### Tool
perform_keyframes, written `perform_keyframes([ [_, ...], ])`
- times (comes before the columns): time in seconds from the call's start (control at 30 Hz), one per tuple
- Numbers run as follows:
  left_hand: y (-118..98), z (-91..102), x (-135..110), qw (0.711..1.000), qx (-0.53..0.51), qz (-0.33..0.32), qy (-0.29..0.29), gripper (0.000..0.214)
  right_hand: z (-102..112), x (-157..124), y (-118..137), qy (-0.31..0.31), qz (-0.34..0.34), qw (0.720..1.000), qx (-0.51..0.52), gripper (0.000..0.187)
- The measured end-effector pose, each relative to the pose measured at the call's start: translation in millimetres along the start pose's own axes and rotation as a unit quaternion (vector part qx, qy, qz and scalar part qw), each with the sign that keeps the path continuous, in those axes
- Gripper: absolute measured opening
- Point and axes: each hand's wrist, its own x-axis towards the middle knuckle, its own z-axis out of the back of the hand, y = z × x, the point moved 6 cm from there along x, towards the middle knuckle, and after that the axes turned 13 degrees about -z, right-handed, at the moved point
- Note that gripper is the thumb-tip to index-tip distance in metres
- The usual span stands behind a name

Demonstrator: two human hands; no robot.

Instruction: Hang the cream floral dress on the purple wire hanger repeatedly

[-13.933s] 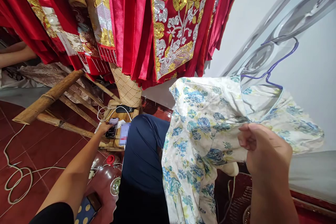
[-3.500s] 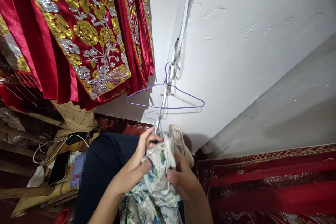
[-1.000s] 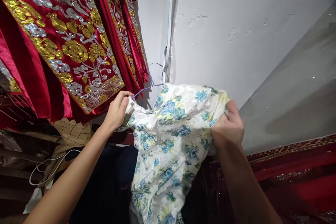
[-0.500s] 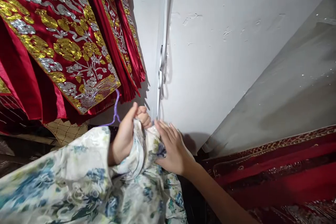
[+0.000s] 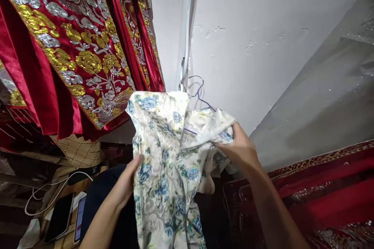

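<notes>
A white, blue-flowered cloth garment (image 5: 163, 163) is apparently being settled on a purple wire hanger (image 5: 207, 104); pinched at right by the right hand (image 5: 242, 149), it should be straightened there; the left hand (image 5: 124, 186)'s closure cannot be told.

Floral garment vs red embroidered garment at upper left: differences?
The floral garment is white with blue flowers; the red embroidered garment carries gold and silver motifs. The right hand holds the floral garment; neither hand touches the red embroidered garment. Both are patterned.

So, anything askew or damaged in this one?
The floral garment sits lopsided on the purple hanger: the shoulder by the right hand is lower than the other. Also, the white wall has scattered chip-like marks.
</notes>
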Motion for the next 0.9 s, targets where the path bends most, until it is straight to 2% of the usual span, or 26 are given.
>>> perform_keyframes([
  [0.07,20.1,0.2,-2.5,1.0,0.027,0.014,-0.004,0.062,2.5,6.6,24.8,-0.02,0.074,0.997,-0.026,0.072],
  [0.13,38.4,2.9,-4.4,0.998,0.049,0.003,-0.026,0.061,-1.5,3.0,36.8,-0.021,0.151,0.988,-0.016,0.075],
  [0.23,71.8,15.7,-14.9,0.994,0.052,0.024,-0.092,0.052,-12.8,-21.5,24.2,-0.034,0.223,0.973,0.046,0.073],
  [0.3,95.8,24.6,-26.7,0.99,0.036,0.054,-0.126,0.048,-23.7,-47.1,2.1,-0.074,0.201,0.97,0.115,0.069],
  [0.37,116.2,31.5,-39.1,0.986,0.02,0.083,-0.146,0.047,-41.5,-77.2,-23.6,-0.122,0.104,0.962,0.222,0.058],
  [0.4,124.2,34.1,-44.4,0.984,0.015,0.098,-0.149,0.047,-57.4,-92.4,-34.7,-0.112,0.035,0.951,0.285,0.047],
  [0.43,130.4,36.4,-48.8,0.982,0.014,0.114,-0.149,0.048,-80.0,-106.9,-39.6,-0.056,-0.023,0.941,0.332,0.036],
  [0.47,134.5,38.6,-52.3,0.981,0.018,0.13,-0.146,0.049,-106.4,-121.1,-36.9,0.038,-0.06,0.932,0.355,0.03],
  [0.53,137.1,43.2,-56.6,0.977,0.037,0.161,-0.132,0.054,-153.4,-148.2,-19.9,0.231,-0.096,0.888,0.385,0.036],
  [0.57,135.9,45.3,-57.6,0.976,0.047,0.171,-0.124,0.057,-168.9,-158.0,-9.8,0.295,-0.101,0.865,0.393,0.04],
  [0.6,133.8,47.1,-58.3,0.975,0.056,0.18,-0.118,0.059,-178.6,-163.5,-1.1,0.329,-0.103,0.849,0.401,0.041],
  [0.67,128.8,48.8,-58.9,0.974,0.061,0.189,-0.11,0.06,-185.9,-162.9,9.4,0.332,-0.109,0.838,0.419,0.041],
  [0.8,124.6,44.6,-58.7,0.977,0.016,0.187,-0.098,0.056,-187.0,-150.5,12.9,0.318,-0.115,0.824,0.455,0.035],
  [0.9,127.4,45.2,-57.2,0.977,-0.001,0.192,-0.095,0.053,-185.1,-146.5,9.6,0.3,-0.104,0.832,0.454,0.03],
])
